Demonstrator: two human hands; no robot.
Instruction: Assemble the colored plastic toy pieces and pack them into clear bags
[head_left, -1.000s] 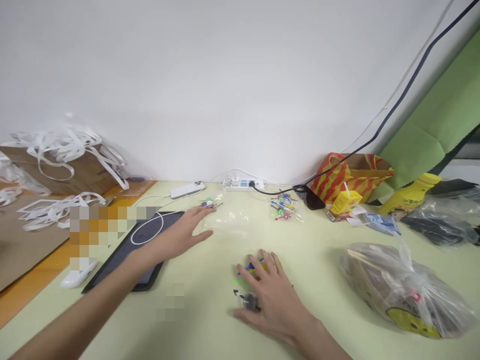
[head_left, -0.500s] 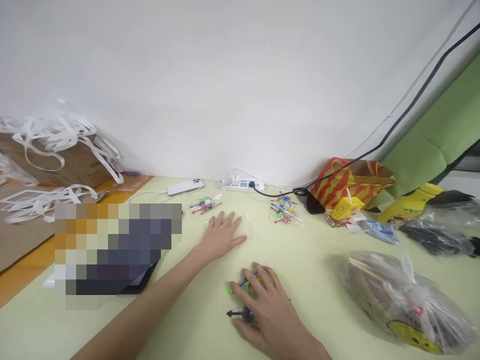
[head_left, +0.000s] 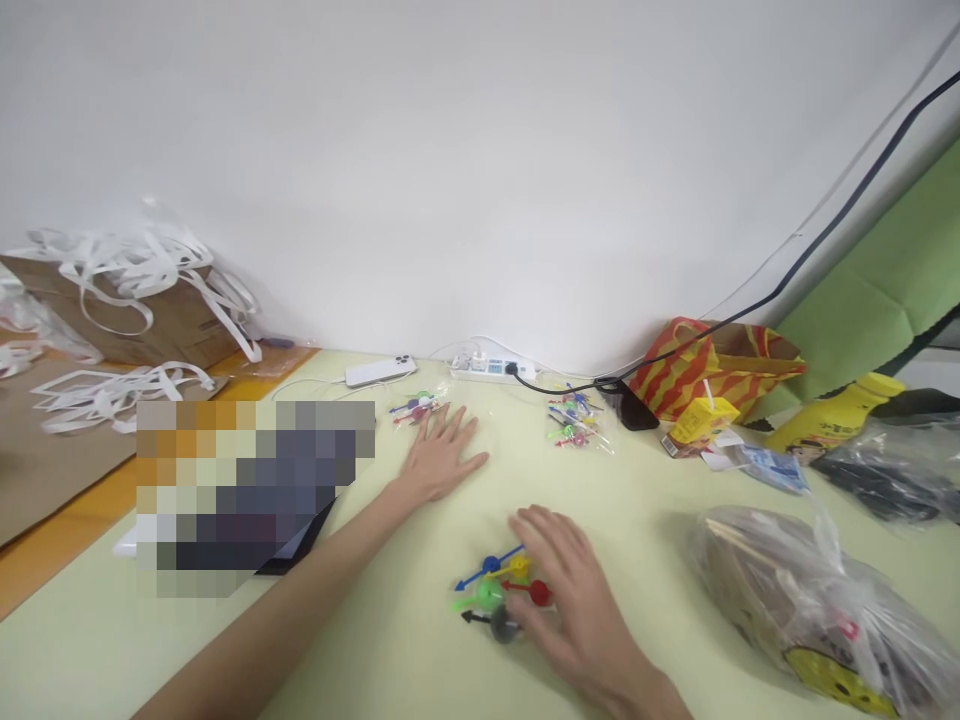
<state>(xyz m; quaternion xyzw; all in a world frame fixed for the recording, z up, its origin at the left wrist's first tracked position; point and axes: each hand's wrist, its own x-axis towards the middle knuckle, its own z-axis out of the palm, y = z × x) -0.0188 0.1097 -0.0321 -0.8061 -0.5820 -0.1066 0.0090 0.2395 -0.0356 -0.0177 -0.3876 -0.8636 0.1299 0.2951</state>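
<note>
phone [head_left: 379, 371] | power strip [head_left: 493, 370] | striped bag [head_left: 712, 365] | yellow bottle [head_left: 836, 420] | juice carton [head_left: 703, 420]

Both arms are bare from the lower edge of the picture to the wrist; no sleeve shows on either. The left hand [head_left: 439, 458] wears no glove, ring or watch, and its forearm is long and slim. The right hand [head_left: 581, 610] is likewise bare, with no band at the wrist. The fingers [head_left: 544, 540] carry short nails without polish, as far as the picture shows.
</note>
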